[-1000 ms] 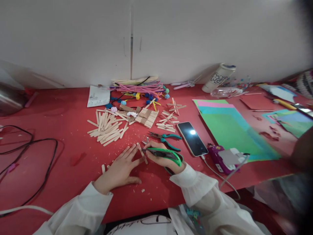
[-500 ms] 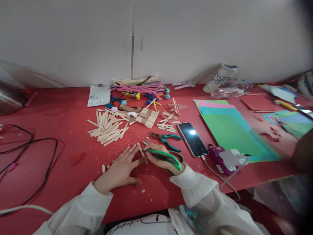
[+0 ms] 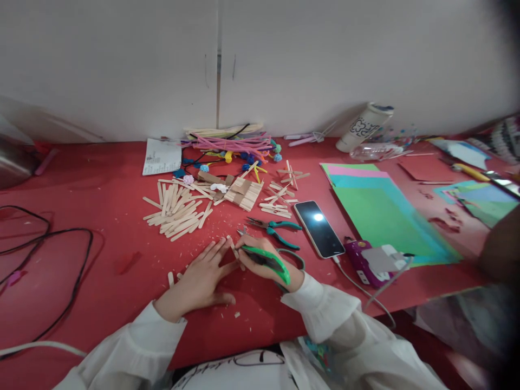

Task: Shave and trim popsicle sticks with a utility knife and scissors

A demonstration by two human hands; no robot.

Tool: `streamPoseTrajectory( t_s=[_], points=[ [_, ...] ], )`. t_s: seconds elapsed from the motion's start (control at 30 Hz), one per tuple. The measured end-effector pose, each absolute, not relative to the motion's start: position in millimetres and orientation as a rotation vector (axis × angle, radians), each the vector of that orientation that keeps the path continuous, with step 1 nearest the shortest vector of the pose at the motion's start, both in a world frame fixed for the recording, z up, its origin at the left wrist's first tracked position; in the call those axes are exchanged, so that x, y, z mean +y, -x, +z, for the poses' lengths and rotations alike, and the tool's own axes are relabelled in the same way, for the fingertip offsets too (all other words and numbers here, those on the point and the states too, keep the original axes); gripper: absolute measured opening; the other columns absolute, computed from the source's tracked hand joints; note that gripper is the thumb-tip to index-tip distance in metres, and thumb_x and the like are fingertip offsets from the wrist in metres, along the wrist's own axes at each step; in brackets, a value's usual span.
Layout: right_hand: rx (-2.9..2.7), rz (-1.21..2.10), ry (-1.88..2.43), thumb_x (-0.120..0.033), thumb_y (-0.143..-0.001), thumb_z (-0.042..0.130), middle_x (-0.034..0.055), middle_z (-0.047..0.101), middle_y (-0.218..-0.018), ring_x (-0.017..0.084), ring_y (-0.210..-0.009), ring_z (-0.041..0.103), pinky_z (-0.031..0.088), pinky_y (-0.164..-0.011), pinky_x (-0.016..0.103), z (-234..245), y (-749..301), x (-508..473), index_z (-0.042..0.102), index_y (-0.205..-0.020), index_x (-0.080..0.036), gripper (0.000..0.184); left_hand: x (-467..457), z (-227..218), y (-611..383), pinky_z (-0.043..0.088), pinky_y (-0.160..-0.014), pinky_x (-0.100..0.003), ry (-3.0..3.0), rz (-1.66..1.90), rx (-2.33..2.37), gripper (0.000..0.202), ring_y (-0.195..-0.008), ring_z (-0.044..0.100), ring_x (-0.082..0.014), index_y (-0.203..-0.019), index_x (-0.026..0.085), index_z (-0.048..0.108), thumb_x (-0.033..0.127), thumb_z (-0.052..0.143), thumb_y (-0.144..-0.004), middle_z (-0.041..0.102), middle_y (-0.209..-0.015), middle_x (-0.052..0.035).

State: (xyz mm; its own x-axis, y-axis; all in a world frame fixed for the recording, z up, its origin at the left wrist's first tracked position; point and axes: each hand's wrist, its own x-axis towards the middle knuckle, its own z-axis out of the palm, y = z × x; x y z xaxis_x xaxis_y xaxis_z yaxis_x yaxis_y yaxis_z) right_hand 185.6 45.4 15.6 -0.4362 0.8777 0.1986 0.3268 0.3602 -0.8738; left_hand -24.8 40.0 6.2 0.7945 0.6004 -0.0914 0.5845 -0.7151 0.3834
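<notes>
My left hand [image 3: 198, 286] lies flat on the red table with its fingers spread. Its fingertips press beside a small craft stick [image 3: 233, 248] that stands out between the two hands. Wrapped round a green utility knife [image 3: 271, 261], my right hand [image 3: 252, 265] rests against that stick's right side. The knife's tip is hidden by the fingers. A grey handle loop [image 3: 299, 259] shows beside my right wrist, mostly covered. Just beyond sit teal-handled pliers [image 3: 280, 226]. Short stick ends [image 3: 171, 279] poke out by my left hand, and pale shavings dot the table.
A heap of craft sticks [image 3: 179, 214] lies ahead, with a taped stick panel [image 3: 244, 194] and pipe cleaners [image 3: 235, 145] behind. To the right are a phone [image 3: 319, 230], a purple device [image 3: 368, 265] with cables, coloured paper [image 3: 377, 211] and a leaning tumbler [image 3: 364, 127].
The green knife has tilted and shifted slightly left and down in my right hand, which has closed in on the stick. My left hand keeps its place. The view has shifted slightly.
</notes>
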Motion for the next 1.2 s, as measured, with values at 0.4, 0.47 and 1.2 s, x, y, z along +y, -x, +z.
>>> streamPoseTrajectory(
  t_s=[0.4,0.47,1.2],
  points=[
    [-1.799,1.067,1.178,-0.033,-0.091,0.05,-0.0034,0.06,-0.059,0.014,-0.057,0.06,0.052,-0.062,0.028,18.3,-182.6,36.8,0.056,-0.082,-0.021,0.017,40.6,12.2,22.1,0.026,-0.113,-0.055,-2.615,0.004,0.92,0.075,-0.143,0.023,-0.0377,-0.138,0.028,0.05,0.052,0.075,-0.071,0.023,-0.157,-0.0144],
    [-1.83,1.077,1.142,-0.034,-0.09,0.054,-0.0012,0.064,-0.066,0.015,-0.062,0.063,0.053,-0.065,0.028,22.7,-185.9,35.2,0.06,-0.089,-0.019,0.015,40.1,11.4,22.4,0.026,-0.113,-0.054,-2.625,0.009,0.923,0.076,-0.143,0.023,-0.037,-0.137,0.03,0.05,0.052,0.077,-0.07,0.023,-0.158,-0.0128],
    [-1.935,0.998,1.17,-0.03,-0.083,0.063,0.0109,0.07,-0.115,0.024,-0.099,0.068,0.052,-0.084,0.036,75.5,-231.4,37.5,0.064,-0.114,-0.018,0.033,39.9,5.1,25.2,0.028,-0.112,-0.052,-2.649,0.078,0.912,0.074,-0.142,0.027,-0.0358,-0.136,0.031,0.051,0.054,0.075,-0.07,0.023,-0.158,-0.0133]
  ],
)
